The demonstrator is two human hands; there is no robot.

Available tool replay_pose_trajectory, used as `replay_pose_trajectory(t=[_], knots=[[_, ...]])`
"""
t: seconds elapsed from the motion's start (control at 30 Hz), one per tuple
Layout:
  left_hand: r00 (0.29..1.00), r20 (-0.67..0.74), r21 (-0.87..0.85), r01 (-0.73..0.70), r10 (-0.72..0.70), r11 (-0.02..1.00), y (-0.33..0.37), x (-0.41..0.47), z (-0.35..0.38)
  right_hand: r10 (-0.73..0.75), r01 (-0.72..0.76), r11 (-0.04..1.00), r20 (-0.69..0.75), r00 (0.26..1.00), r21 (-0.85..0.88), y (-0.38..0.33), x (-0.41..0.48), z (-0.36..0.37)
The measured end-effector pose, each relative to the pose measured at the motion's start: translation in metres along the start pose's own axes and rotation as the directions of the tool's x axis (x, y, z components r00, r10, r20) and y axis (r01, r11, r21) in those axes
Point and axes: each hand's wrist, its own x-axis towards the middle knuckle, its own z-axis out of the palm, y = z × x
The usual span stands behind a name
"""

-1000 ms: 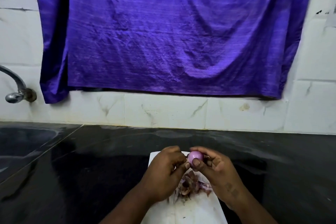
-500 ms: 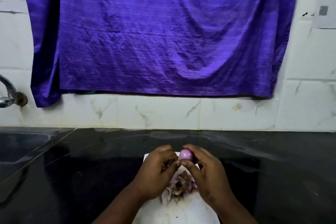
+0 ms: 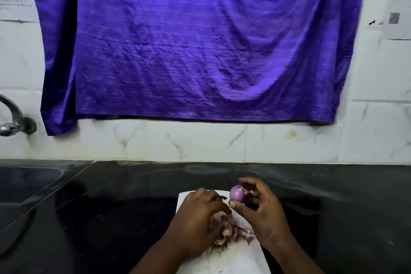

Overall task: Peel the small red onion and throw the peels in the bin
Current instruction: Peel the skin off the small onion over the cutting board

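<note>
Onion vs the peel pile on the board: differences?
The onion is one smooth, round, pink-purple bulb; the peel pile is ragged, dull, brownish-purple scraps. The onion is held up in the right hand; the peel pile lies on the white cutting board. Both share a purple tint.

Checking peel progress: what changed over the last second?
Left-hand grip let go of the small round purple-red onion and lowered toward the heap of dry peels. Right-hand grip holds the onion as before, above the white cutting board.

Dim, soft blur, glossy counter glare
</note>
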Motion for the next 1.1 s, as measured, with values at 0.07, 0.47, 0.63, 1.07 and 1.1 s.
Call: replay_pose_trajectory(t=[0.07, 0.47, 0.63, 1.07, 1.1], knots=[[1.0, -0.031, 0.032, -0.001, 0.002, 0.999, 0.0, 0.0, 0.0, 0.01, -0.01, 1.0, -0.012, 1.0, 0.025, 0.001, 0.003, 0.001], [0.963, -0.247, 0.038, 0.122, -0.109, 0.992, 0.004, 0.002, -0.006, -0.079, 0.074, 0.995, 0.075, 0.994, 0.06, 0.0, 0.001, 0.005], [0.969, -0.214, 0.06, 0.143, -0.127, 0.988, -0.002, 0.001, -0.004, -0.106, 0.102, 0.994, 0.105, 0.989, 0.047, -0.001, -0.001, 0.008], [0.967, -0.248, 0.0, 0.066, -0.064, 0.998, 0.004, 0.001, -0.012, -0.067, 0.069, 0.997, 0.117, 0.991, -0.018, 0.0, 0.0, 0.006], [0.965, -0.26, 0.01, 0.049, -0.045, 0.999, 0.003, 0.001, -0.012, -0.047, 0.05, 0.999, 0.134, 0.99, -0.017, -0.001, -0.001, 0.006]])
